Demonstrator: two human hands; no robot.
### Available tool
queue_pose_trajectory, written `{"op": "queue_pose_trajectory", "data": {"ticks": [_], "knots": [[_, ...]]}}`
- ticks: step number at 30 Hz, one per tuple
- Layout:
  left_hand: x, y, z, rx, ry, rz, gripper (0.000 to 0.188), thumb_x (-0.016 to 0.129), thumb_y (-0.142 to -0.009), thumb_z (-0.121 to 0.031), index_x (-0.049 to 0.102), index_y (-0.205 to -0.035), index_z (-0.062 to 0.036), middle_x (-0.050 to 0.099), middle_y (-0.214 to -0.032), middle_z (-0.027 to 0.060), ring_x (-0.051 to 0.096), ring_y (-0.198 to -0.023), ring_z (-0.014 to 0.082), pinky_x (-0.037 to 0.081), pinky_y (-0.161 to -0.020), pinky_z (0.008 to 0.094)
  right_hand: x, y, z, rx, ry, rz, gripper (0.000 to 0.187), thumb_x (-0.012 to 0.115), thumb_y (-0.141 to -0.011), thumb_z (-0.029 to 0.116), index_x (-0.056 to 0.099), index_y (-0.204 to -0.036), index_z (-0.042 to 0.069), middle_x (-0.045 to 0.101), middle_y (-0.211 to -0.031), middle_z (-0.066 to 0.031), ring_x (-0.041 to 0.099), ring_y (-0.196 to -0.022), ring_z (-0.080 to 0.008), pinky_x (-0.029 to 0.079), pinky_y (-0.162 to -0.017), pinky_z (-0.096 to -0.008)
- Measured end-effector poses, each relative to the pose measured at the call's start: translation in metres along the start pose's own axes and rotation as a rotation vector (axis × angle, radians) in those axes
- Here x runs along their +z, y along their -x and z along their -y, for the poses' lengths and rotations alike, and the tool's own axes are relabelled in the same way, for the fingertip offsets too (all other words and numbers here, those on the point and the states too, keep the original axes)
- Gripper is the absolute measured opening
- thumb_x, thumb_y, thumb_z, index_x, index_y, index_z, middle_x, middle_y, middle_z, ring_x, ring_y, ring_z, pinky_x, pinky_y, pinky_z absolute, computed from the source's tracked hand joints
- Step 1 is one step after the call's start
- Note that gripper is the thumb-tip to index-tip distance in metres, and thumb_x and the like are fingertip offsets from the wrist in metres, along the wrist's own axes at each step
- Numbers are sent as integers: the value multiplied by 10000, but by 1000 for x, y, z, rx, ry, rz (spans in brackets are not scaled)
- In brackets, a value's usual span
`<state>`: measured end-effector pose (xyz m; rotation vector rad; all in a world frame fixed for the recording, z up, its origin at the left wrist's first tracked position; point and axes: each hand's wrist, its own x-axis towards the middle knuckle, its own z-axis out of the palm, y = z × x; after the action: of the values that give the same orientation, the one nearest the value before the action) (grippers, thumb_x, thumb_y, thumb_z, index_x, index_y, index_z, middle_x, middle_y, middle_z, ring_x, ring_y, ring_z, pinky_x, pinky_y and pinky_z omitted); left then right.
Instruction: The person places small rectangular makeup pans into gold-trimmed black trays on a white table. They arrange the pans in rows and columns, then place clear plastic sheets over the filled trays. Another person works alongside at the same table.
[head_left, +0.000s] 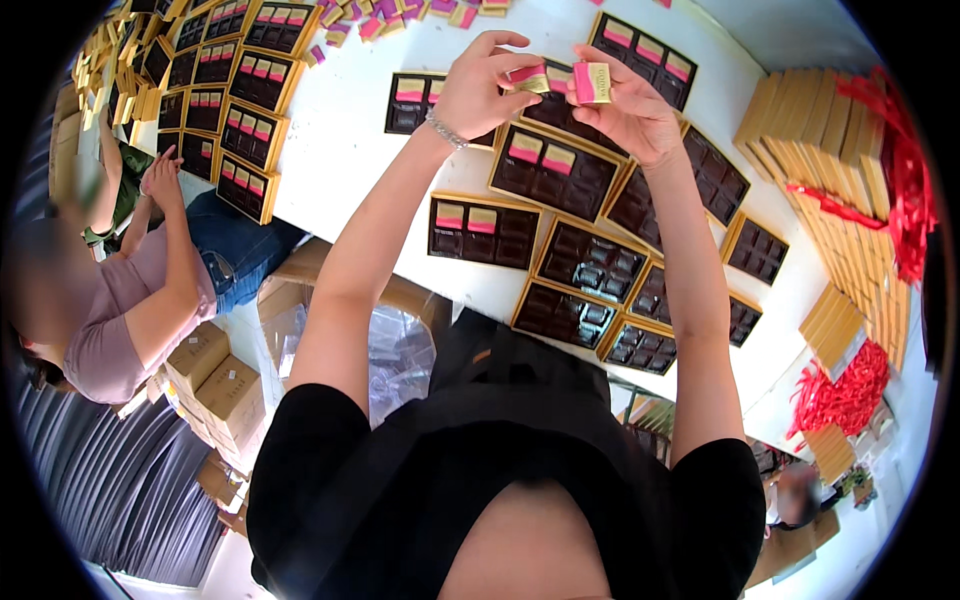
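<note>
The left hand (478, 85) pinched 1 pink-and-gold box (532, 79) between thumb and fingers; the right hand's (638, 108) fingers gripped a 2nd box (593, 84). Both were held apart but close together, above the dark trays (505, 252) on the white tabletop (340, 130). A light grip on the edges was judged best, to spare the faces. The seated boxes (525, 148) lay with pink at the far end; the 2nd box showed pink at left, so a turn was judged necessary for any match. Undersides were out of sight. The hands and right forearm (703, 290) covered parts of several trays, preventing a full count. Yellow items (128, 78) at far left were too distorted to identify.
</note>
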<state>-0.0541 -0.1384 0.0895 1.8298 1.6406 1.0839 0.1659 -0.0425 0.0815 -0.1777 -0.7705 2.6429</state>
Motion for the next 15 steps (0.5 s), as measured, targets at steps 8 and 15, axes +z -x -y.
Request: {"op": "queue_pose_trajectory", "data": {"ticks": [8, 15], "knots": [[71, 40, -53, -259, -73, 129, 393, 760, -757, -233, 690, -1141, -192, 580, -924, 89, 601, -780, 212, 521, -707, 299, 4, 111, -19, 137, 1214, -628, 362, 583, -869, 31, 600, -1230, 48, 700, -964, -155, 678, -863, -237, 536, -783, -345], [130, 59, -62, -441, -259, -107, 340, 801, -710, -317, 681, -918, -77, 607, -816, 96, 615, -817, 242, 509, -722, 365, -5, 103, -61, -3, 1862, -556, 202, 564, -807, -9, 643, -986, 39, 675, -871, -205, 647, -820, -386, 514, -737, -434]]}}
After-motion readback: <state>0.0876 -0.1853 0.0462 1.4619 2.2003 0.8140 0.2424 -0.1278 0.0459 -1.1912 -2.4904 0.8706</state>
